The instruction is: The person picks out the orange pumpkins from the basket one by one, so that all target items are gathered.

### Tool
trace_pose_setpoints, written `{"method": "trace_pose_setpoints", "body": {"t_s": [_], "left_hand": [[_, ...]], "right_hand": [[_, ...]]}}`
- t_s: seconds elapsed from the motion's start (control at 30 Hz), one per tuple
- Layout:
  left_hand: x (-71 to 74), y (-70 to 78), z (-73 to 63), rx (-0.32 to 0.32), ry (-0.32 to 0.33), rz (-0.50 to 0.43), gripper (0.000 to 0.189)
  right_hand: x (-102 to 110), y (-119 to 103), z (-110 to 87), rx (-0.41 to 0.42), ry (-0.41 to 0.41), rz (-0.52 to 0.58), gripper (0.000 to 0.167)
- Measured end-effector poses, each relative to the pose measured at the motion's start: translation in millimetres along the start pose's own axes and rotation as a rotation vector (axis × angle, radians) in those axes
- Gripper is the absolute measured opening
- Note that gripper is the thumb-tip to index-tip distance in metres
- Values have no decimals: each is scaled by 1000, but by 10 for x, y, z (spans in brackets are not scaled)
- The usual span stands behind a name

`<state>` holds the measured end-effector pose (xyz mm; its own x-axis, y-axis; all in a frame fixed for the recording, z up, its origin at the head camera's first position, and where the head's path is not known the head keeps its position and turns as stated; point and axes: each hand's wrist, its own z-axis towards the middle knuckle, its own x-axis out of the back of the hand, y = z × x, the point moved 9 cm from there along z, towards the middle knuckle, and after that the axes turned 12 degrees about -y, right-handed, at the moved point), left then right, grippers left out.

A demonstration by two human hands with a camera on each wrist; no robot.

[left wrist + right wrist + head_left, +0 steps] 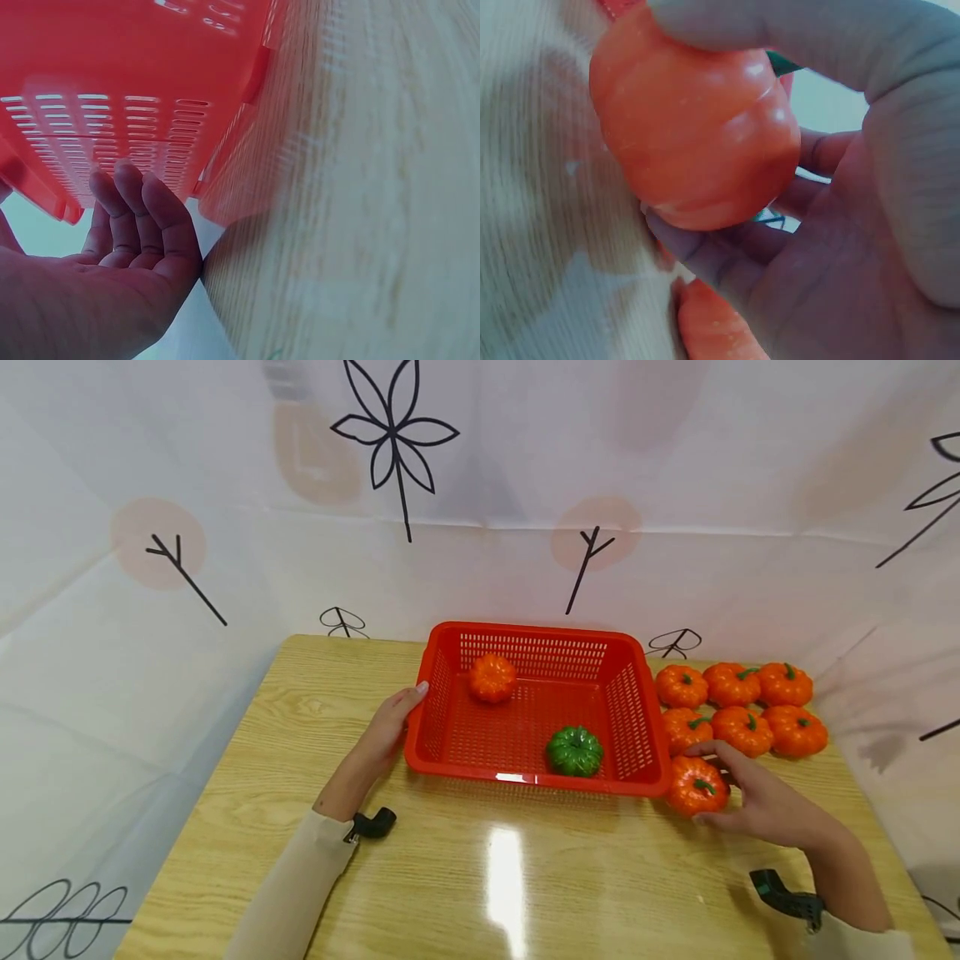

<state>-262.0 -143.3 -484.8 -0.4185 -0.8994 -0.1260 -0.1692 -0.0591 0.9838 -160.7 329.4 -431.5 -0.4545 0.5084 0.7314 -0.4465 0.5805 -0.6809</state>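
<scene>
At the left end of a red plastic basket (525,783), my left hand (384,727) holds the rim, thumb on top. Its fingers (154,214) curl up by the slotted side in the left wrist view. Inside the basket lie an orange pumpkin (492,677) toward the back left and a green pumpkin (574,751) near the front right. Beyond the basket's right front corner, my right hand (765,797) grips another orange pumpkin with a green stem (697,127). The thumb is on one side of it and the fingers are round the other.
Several orange pumpkins (741,732) stand in two rows at the table's right back, close beside the basket. The wooden table (420,877) meets a patterned white cloth (480,568) behind it. A black wrist mount (787,897) sits on the right forearm.
</scene>
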Motion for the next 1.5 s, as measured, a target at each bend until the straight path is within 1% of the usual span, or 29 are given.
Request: {"method": "trace_pose_setpoints", "body": {"t_s": [0.07, 0.17, 0.3, 0.43, 0.7, 0.83, 0.93, 1.07, 1.17, 1.3, 1.37, 1.5], "left_hand": [[-1, 0, 2, 0, 0, 3, 62], [-5, 3, 0, -2, -4, 6, 63], [-7, 9, -3, -12, -14, 6, 63], [-3, 3, 5, -15, -17, 8, 63], [-3, 3, 1, -15, -20, 10, 62], [-4, 10, -4, -16, -18, 4, 61], [-9, 16, -1, -16, -13, 6, 61], [-21, 23, 10, -13, -6, 5, 61], [-26, 27, 16, -13, -4, 3, 61], [-22, 27, 19, -12, -4, 16, 62], [-18, 24, 15, -7, -4, 20, 62], [-1, 9, 1, 1, 5, 12, 61]], "right_hand": [[-6, 18, 17, -27, 1, -24, 77], [-33, 59, 35, -74, -12, -26, 74], [-57, 78, 51, -103, -19, -40, 72], [-46, 76, 51, -98, -5, -71, 73], [-13, 111, 26, -61, 36, -116, 74], [5, 79, 29, -47, 46, -149, 73], [22, 66, 17, -59, 45, -160, 74], [66, 46, -29, -102, 46, -161, 76], [122, -15, -63, -122, 65, -182, 78], [205, -191, -43, -90, 107, -254, 74], [241, -306, 6, -63, 124, -287, 69], [342, -553, 163, -5, 163, -303, 64]]}}
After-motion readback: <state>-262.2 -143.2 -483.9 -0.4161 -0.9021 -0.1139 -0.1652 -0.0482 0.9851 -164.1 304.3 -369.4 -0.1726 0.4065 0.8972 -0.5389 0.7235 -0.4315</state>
